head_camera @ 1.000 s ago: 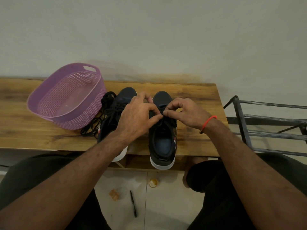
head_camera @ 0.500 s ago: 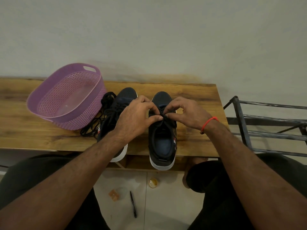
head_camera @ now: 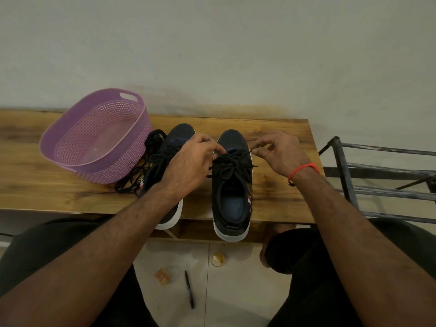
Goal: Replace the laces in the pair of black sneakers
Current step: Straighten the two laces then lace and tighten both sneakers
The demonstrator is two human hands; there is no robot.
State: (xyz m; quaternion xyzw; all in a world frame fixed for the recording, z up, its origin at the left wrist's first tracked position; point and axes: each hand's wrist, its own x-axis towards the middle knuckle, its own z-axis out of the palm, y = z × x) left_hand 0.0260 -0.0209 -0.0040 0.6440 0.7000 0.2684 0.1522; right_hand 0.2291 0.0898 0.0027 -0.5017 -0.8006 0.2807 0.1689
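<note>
The right sneaker (head_camera: 232, 185) stands on the wooden bench (head_camera: 278, 197), toe toward the wall and white heel jutting over the bench's near edge. Its black lace (head_camera: 232, 165) is threaded and gathered in a bow over the tongue. Just left of this sneaker, the left hand (head_camera: 188, 166) pinches 1 end of the lace between thumb and curled fingers at the shoe's left edge. Just right of it, the right hand (head_camera: 280, 153) pinches the other lace end between thumb and forefinger, the remaining fingers loosely curled above; a red thread band (head_camera: 304, 169) circles that wrist.

The left sneaker (head_camera: 169, 161) sits beside the right sneaker on its left, but the left hand and forearm cover most of its middle and heel, so how far its lacing runs cannot be told. A tangle of loose black laces (head_camera: 139, 171) lies farther left of that, partly tucked behind the left sneaker. Beyond the tangle, a purple perforated basket (head_camera: 70, 147) rests on the bench, tilted.

The bench stands against a plain pale wall. To the right sneaker's right, off the bench end, a dark metal rack (head_camera: 377, 175) is cut off by the picture's edge. Below the sneaker's heel, on pale floor tiles, lie a black pen (head_camera: 189, 289), a small round lid (head_camera: 218, 259) and a small orange-brown object (head_camera: 162, 276) too blurred to identify. The person's dark-clothed knees fill both lower corners.
</note>
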